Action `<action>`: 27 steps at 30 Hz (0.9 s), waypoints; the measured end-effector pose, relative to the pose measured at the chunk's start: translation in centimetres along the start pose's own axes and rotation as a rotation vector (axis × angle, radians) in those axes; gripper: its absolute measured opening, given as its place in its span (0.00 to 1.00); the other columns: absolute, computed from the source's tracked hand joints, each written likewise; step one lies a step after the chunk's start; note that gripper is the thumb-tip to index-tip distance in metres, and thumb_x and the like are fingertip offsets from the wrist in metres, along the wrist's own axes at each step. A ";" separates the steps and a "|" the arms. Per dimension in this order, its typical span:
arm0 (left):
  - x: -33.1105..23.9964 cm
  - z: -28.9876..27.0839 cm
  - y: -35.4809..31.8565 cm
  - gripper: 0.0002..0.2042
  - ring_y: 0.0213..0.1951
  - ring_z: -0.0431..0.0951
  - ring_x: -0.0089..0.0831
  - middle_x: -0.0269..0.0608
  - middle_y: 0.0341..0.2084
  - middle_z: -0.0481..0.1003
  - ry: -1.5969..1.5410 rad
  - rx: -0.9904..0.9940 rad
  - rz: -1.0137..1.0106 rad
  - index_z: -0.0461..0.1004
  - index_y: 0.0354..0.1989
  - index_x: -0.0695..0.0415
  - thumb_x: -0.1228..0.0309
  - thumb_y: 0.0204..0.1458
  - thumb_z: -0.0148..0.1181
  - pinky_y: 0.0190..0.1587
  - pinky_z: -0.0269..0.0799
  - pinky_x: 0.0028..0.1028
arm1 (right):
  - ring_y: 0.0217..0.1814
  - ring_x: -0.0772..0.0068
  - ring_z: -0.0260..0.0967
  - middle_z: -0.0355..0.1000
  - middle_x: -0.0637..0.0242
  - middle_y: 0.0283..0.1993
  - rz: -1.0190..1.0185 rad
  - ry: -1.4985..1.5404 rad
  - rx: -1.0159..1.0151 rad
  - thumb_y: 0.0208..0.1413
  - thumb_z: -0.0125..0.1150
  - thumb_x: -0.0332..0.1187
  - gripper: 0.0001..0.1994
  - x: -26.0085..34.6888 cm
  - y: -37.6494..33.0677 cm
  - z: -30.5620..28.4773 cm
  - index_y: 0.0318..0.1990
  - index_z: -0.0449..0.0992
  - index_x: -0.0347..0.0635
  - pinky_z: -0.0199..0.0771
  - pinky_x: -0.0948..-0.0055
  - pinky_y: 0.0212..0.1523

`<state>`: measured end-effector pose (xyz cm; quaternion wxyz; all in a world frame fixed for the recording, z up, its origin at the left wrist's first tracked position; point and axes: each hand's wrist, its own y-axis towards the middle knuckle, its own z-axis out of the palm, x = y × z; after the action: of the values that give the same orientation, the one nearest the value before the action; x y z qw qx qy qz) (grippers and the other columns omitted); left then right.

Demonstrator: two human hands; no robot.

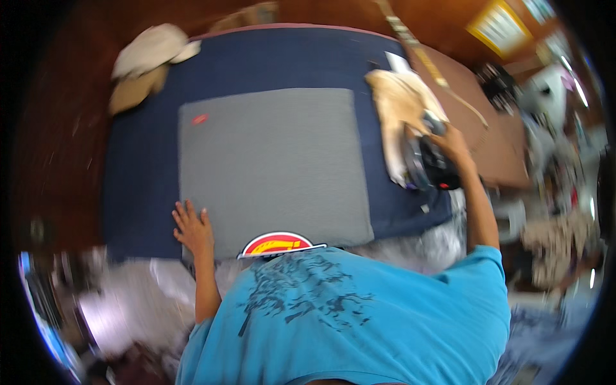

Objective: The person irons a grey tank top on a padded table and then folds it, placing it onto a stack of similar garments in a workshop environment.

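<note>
A grey cloth [276, 160] with a small red patch near its far left corner is spread flat on the dark blue padded table cover. At its near left edge my left hand [192, 228] lies flat with fingers spread. Over on the right, my right hand [454, 144] is closed round the handle of a dark iron [420, 160]; the grip is a little blurred. Under and beyond the iron lies a folded beige cloth [388, 99], on the right part of the cover.
A cream cloth bundle [154, 50] and brown piece [138, 90] sit at the far left corner. A brown surface [494, 141] adjoins the table's right side, with a long pale strip [414, 45] across its far end. A yellow-framed sheet [500, 29] hangs at the far right.
</note>
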<state>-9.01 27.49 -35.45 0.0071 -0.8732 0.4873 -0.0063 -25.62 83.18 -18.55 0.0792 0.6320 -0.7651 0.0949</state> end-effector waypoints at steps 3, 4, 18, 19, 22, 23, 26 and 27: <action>4.4 1.9 -6.0 0.27 0.66 0.45 0.41 0.45 0.65 0.46 -0.075 -0.156 -0.231 0.54 0.63 0.49 0.55 0.55 0.45 0.57 0.48 0.51 | 0.42 0.54 0.71 0.73 0.49 0.40 -0.111 0.083 -0.114 0.39 0.63 0.42 0.27 -4.3 5.9 1.8 0.47 0.71 0.36 0.68 0.62 0.43; 4.9 2.5 -7.2 0.27 0.65 0.45 0.42 0.48 0.64 0.46 -0.183 -0.260 -0.314 0.55 0.62 0.50 0.56 0.54 0.47 0.58 0.48 0.50 | 0.42 0.53 0.71 0.73 0.48 0.39 -0.128 0.136 -0.170 0.40 0.61 0.44 0.26 -6.7 8.2 2.1 0.46 0.72 0.36 0.68 0.62 0.43; 7.0 6.2 -9.5 0.17 0.25 0.65 0.26 0.35 0.21 0.64 -1.265 -0.305 -0.531 0.61 0.36 0.58 0.64 0.47 0.61 0.30 0.63 0.27 | 0.53 0.56 0.65 0.69 0.55 0.49 -1.198 0.414 0.159 0.48 0.60 0.33 0.15 24.8 -4.4 18.5 0.43 0.73 0.38 0.64 0.65 0.52; 7.0 6.1 -9.6 0.17 0.25 0.64 0.24 0.34 0.21 0.64 -1.311 -0.320 -0.476 0.61 0.36 0.59 0.65 0.47 0.62 0.29 0.63 0.26 | 0.52 0.54 0.65 0.69 0.55 0.48 -1.264 0.405 0.232 0.48 0.59 0.33 0.14 28.2 -6.9 19.6 0.43 0.73 0.38 0.64 0.64 0.52; 7.3 5.9 -10.2 0.17 0.33 0.65 0.24 0.36 0.29 0.65 -1.436 -0.243 -0.381 0.60 0.37 0.59 0.64 0.48 0.60 0.38 0.62 0.24 | 0.55 0.54 0.62 0.65 0.57 0.53 -1.598 0.412 0.257 0.47 0.57 0.29 0.17 36.9 -12.6 23.1 0.47 0.71 0.44 0.62 0.62 0.54; 7.3 5.7 -10.4 0.17 0.34 0.65 0.24 0.36 0.29 0.64 -1.486 -0.216 -0.360 0.61 0.37 0.59 0.64 0.48 0.60 0.39 0.62 0.24 | 0.55 0.55 0.62 0.65 0.57 0.53 -1.688 0.406 0.269 0.47 0.56 0.29 0.18 39.5 -14.2 23.9 0.48 0.71 0.46 0.62 0.62 0.54; 8.0 7.4 -11.0 0.17 0.34 0.65 0.24 0.36 0.30 0.65 -1.576 -0.042 -0.259 0.62 0.38 0.60 0.63 0.49 0.59 0.38 0.62 0.24 | 0.53 0.56 0.63 0.67 0.58 0.50 -1.856 0.138 0.322 0.45 0.56 0.31 0.18 44.6 -17.0 25.9 0.48 0.71 0.47 0.62 0.61 0.53; 8.3 8.2 -11.2 0.16 0.34 0.66 0.24 0.36 0.30 0.66 -1.627 0.028 -0.216 0.62 0.37 0.60 0.63 0.49 0.59 0.38 0.62 0.24 | 0.52 0.56 0.64 0.67 0.58 0.49 -1.888 0.005 0.337 0.45 0.56 0.32 0.18 45.5 -17.5 26.3 0.48 0.72 0.47 0.62 0.60 0.53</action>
<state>5.07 26.37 -43.42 0.3683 -0.6466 0.2430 0.6223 -17.05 30.22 -32.25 0.0328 0.9907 0.0836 0.1022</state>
